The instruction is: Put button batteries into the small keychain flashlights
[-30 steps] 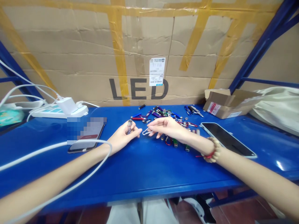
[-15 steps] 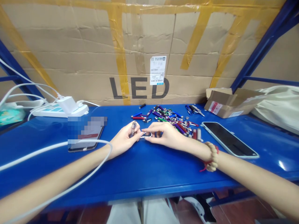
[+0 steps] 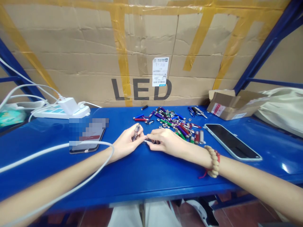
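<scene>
My left hand (image 3: 126,143) rests on the blue table (image 3: 146,170) with its fingers closed round a small silver keychain flashlight (image 3: 136,131), held upright and slightly tilted. My right hand (image 3: 165,142), with a bead bracelet at the wrist, pinches a small silver carabiner clip (image 3: 148,141) against the base of that flashlight. The two hands touch at the fingertips. Behind the right hand lies a pile of several coloured keychain flashlights and clips (image 3: 172,121).
A phone (image 3: 88,138) with a white cable (image 3: 59,148) lies left of my hands; another phone (image 3: 233,142) lies at the right. A white power strip (image 3: 60,112) sits at the back left, an open cardboard box (image 3: 233,104) at the back right, a large LED carton (image 3: 142,53) behind.
My right hand has moved left and down with the clip until it meets the flashlight in my left hand. The left hand has shifted slightly toward the right.
</scene>
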A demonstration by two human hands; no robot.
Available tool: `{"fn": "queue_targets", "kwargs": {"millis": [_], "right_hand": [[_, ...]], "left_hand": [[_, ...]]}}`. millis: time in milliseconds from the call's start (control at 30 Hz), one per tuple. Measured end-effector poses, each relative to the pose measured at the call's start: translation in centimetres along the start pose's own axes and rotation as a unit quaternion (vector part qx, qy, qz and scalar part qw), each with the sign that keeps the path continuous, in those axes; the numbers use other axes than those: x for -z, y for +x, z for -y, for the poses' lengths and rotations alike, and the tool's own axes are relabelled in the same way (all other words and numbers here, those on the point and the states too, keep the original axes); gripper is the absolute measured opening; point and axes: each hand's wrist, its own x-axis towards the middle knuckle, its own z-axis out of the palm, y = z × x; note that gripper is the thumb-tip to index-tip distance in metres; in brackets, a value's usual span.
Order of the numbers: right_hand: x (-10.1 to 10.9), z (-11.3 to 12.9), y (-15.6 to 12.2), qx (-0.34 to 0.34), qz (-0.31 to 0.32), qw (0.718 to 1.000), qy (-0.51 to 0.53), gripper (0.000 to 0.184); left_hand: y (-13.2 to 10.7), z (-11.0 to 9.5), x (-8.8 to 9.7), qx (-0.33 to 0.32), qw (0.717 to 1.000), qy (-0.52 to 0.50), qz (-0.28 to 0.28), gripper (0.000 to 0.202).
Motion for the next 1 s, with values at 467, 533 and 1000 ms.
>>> {"fn": "queue_targets", "kwargs": {"millis": [467,533,1000], "right_hand": [[-0.51,-0.64,-0.04,0.005,-0.117,0.989,0.091,0.015],[-0.29,-0.52,0.05,-0.019,-0.138,0.981,0.136,0.013],[-0.26,-0.44,0.18,-0.038,-0.162,0.96,0.227,0.013]], "left_hand": [[-0.04,-0.12,0.08,0.016,0.996,-0.082,-0.004,0.027],[-0.03,-0.14,0.09,0.032,0.994,-0.103,-0.006,0.027],[0.37,-0.52,0.02,0.089,0.971,-0.223,-0.01,0.033]]}}
